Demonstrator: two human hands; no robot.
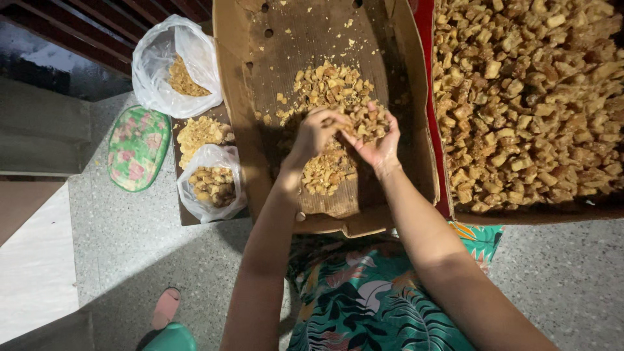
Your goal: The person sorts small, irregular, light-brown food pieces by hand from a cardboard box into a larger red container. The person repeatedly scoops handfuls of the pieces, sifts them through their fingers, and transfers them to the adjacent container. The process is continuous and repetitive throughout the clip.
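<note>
We have our left hand (316, 132) curled with its fingertips bunched together on the golden crumbly pieces (335, 97), pinching a few of them, while our right hand (377, 143) lies palm up just beside it, fingers loosely cupped under a small clump of the same pieces. The two hands touch at the fingertips.

The pieces are small, irregular chunks, tan to golden brown, dry and rough. They lie in a loose heap on the floor of an open cardboard box (416, 130), with crumbs scattered toward the far end. The heap is longer than it is wide and runs near to far down the middle of the box, which stretches the same way.

To the right, touching that box, a second box with a red edge (426, 39) is filled with darker, larger chunks (526, 97). To the left, a clear plastic bag (170, 65) on the far side holds some crumbs, a smaller bag (211, 182) nearer holds darker lumps, and a loose pile (198, 132) sits between them. A green floral mat (138, 148) lies further left on the speckled floor (162, 247).
</note>
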